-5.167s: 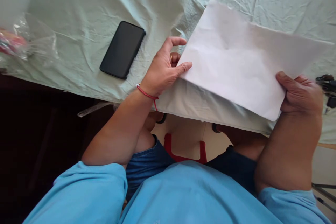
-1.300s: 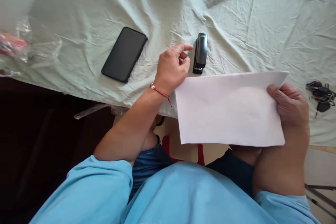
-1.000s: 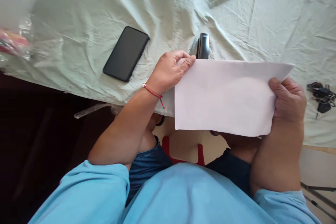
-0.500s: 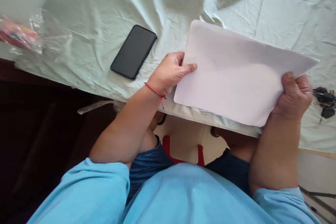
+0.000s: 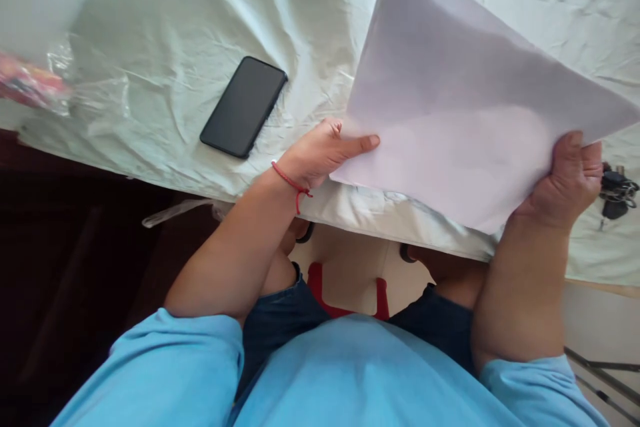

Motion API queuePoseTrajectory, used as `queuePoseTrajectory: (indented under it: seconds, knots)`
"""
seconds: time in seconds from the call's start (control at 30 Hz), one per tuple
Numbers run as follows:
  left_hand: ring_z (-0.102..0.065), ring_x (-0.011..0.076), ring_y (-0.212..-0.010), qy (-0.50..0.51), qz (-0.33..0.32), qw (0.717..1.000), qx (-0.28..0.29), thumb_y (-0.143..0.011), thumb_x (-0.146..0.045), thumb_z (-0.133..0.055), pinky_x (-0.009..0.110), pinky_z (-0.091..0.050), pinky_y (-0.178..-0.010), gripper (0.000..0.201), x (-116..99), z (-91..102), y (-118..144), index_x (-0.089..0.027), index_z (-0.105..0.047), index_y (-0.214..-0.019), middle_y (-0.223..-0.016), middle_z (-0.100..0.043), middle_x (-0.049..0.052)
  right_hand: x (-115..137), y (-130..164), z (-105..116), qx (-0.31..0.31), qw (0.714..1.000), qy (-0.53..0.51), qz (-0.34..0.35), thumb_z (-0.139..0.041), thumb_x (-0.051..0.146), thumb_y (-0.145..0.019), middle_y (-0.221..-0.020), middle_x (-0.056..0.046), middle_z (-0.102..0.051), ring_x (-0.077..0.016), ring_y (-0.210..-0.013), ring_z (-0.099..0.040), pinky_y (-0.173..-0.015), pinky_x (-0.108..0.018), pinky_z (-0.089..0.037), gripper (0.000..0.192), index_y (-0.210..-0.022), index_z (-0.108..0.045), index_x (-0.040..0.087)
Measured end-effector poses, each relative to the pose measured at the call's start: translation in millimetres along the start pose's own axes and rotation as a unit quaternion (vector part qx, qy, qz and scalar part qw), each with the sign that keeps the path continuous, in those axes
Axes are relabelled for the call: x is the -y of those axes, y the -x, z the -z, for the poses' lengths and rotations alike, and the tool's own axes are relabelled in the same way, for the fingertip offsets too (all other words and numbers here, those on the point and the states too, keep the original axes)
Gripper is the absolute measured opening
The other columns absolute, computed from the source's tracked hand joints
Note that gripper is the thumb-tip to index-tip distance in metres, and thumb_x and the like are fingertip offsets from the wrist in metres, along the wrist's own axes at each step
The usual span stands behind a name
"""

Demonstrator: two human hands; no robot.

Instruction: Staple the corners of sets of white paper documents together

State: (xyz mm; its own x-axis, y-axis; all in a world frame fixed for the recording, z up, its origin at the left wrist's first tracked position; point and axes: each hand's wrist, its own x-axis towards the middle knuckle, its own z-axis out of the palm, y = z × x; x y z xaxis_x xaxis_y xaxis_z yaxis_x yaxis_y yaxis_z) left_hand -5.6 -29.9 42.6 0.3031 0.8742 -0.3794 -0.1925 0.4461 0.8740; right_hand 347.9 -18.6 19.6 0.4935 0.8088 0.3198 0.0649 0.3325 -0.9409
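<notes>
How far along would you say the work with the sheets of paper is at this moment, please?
Done: the white sheets are gathered in one stack, off the cloth-covered table. In hand: the left hand pinches the stack's near left edge, and the right hand has a grip on its right corner. Left: no fastening shows on the stack; no stapler is in view. The phone and keys lie untouched.

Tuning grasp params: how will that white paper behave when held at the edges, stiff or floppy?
Probably floppy: the white paper is thin and shows a soft bow between the left hand and right hand. Likely very light, since fingertip pinches at two edges carry it. It may crease easily; faint bends already show across its surface.
</notes>
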Motion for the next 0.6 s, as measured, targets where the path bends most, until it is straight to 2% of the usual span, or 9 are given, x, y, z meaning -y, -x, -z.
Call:
queuePoseTrajectory:
  seconds: [0.1, 0.2, 0.3, 0.47, 0.6]
  knots:
    - [-0.084, 0.0258, -0.112, -0.028, -0.033, 0.999, -0.031, -0.094, -0.022, -0.082, 0.042, -0.07, -0.106, 0.006, -2.0, -3.2, -1.3, -0.019, -0.082, -0.099, -0.102, -0.086, 0.006, -0.7, 0.7, 0.3, -0.001, 0.999, -0.027, -0.032, -0.095, 0.064, -0.074, -0.11, -0.001, -0.077, -0.0187, -0.116, -0.074, -0.126, -0.042, -0.058, 0.046, -0.091, -0.077, 0.025]
    - [-0.084, 0.0267, -0.114, -0.076, -0.07, 0.992, -0.069, -0.095, -0.025, -0.081, 0.042, -0.07, -0.105, 0.015, -2.0, -3.5, -4.4, -0.017, -0.082, -0.108, -0.1, -0.085, 0.007, -3.3, 2.8, 4.0, 0.023, 0.992, -0.022, -0.125, -0.102, 0.058, -0.064, -0.097, -0.001, -0.075, -0.0152, -0.096, -0.073, -0.104, -0.036, -0.068, 0.052, -0.083, -0.071, 0.021]
    - [-0.083, 0.027, -0.114, -0.106, -0.076, 0.987, -0.096, -0.096, -0.028, -0.08, 0.043, -0.07, -0.102, 0.019, 0.9, -2.1, -8.1, -0.017, -0.081, -0.112, -0.097, -0.083, 0.007, -2.0, 7.2, 6.9, 0.06, 0.979, 0.009, -0.196, -0.106, 0.048, -0.061, -0.09, -0.003, -0.074, -0.014, -0.081, -0.07, -0.087, -0.035, -0.07, 0.052, -0.086, -0.073, 0.017]
    - [-0.082, 0.0291, -0.111, -0.139, -0.078, 0.981, -0.11, -0.097, -0.035, -0.079, 0.048, -0.071, -0.101, 0.023, 5.7, 0.0, -12.2, -0.017, -0.08, -0.112, -0.096, -0.083, 0.008, 4.7, 13.9, 4.8, 0.083, 0.968, 0.042, -0.234, -0.107, 0.048, -0.055, -0.109, -0.009, -0.081, -0.0203, -0.092, -0.077, -0.088, -0.04, -0.072, 0.062, -0.1, -0.081, 0.015]
    - [-0.082, 0.0288, -0.11, -0.144, -0.073, 0.98, -0.114, -0.096, -0.032, -0.08, 0.05, -0.07, -0.102, 0.021, 6.7, 1.2, -13.0, -0.017, -0.079, -0.11, -0.095, -0.082, 0.007, 4.2, 15.4, 1.5, 0.083, 0.966, 0.062, -0.237, -0.106, 0.047, -0.057, -0.116, -0.009, -0.082, -0.0182, -0.088, -0.077, -0.086, -0.037, -0.072, 0.058, -0.1, -0.083, 0.015]
